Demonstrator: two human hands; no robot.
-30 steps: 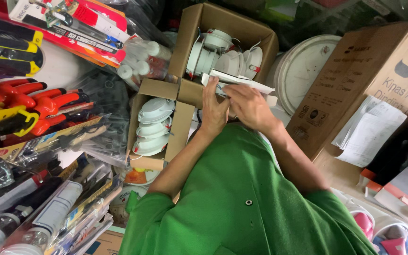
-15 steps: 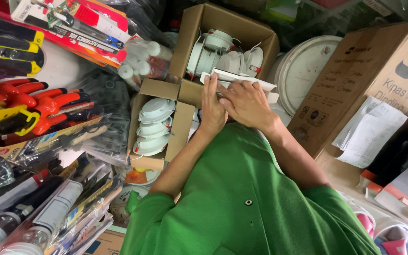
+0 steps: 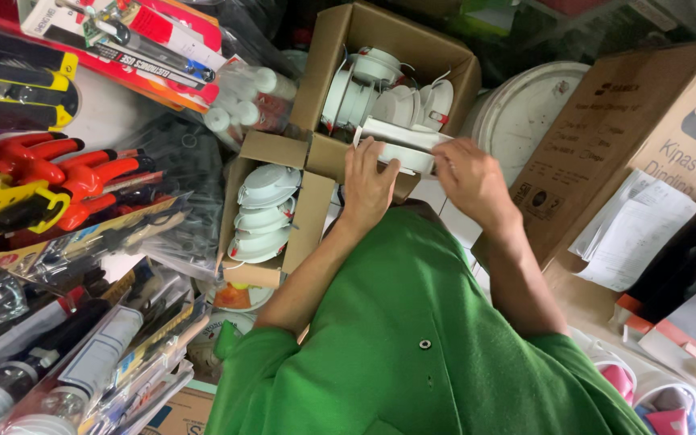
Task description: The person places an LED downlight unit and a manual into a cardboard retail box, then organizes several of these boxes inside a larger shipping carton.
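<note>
Around me this is a crowded hardware storeroom, stock packed on every side and no bare surface showing. The biggest thing is the tall brown carton (image 3: 646, 137) on my right, with a sheaf of white papers (image 3: 634, 229) leaning against it and one round white lid-like disc (image 3: 525, 113) tucked behind its corner. Next come two open cardboard boxes: the upper box (image 3: 340, 48) holds a jumble of white round downlight fittings, too tangled for me to count, and the lower box (image 3: 308, 217) holds a neat stack of what I make out as four white downlights (image 3: 263, 213). On my left hang carded tools, among them a cluster of red-handled pliers (image 3: 58, 173) and several sealant tubes (image 3: 82, 370) lower down. My green shirt (image 3: 412, 354) fills the bottom of the view. In the middle, over the near edge of the upper box, I hold one small flat white carton (image 3: 400, 143) between both hands; its long axis runs left to right, nearly level, its left end tipped slightly toward the top of the view. My left hand (image 3: 368, 181) has its fingers curled up over the left end, closed on it. My right hand (image 3: 473, 181) grips the right end, fingers folded over the edge.
</note>
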